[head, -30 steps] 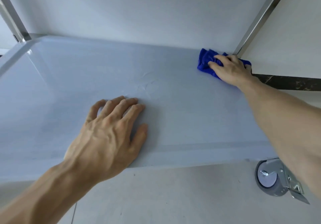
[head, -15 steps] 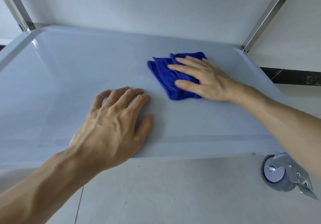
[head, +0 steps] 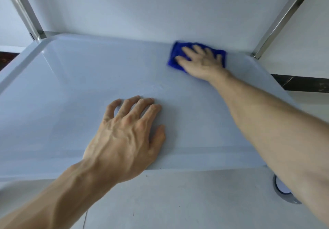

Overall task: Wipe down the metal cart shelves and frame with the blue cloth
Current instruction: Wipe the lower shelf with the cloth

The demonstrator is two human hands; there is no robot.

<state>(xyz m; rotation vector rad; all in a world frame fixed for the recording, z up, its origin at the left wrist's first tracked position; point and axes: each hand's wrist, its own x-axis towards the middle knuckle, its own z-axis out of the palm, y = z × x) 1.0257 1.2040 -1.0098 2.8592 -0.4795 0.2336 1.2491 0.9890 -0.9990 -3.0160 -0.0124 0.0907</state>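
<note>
My right hand [head: 201, 63] presses the blue cloth [head: 175, 58] flat, fingers spread, at the shelf's [head: 71, 79] far edge. My left hand [head: 128, 136] rests open, bracing. I judge the frame posts [head: 281, 19] remain unwiped.

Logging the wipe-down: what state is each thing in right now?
Cloth: flat on the shelf near the far edge, under the right hand.
Right hand: fingers straight, pressing the cloth; blurred.
Left hand: fingers spread, resting on the shelf.
Shelf: level, nothing else on it.
Caster: mostly hidden by the right arm.
</note>
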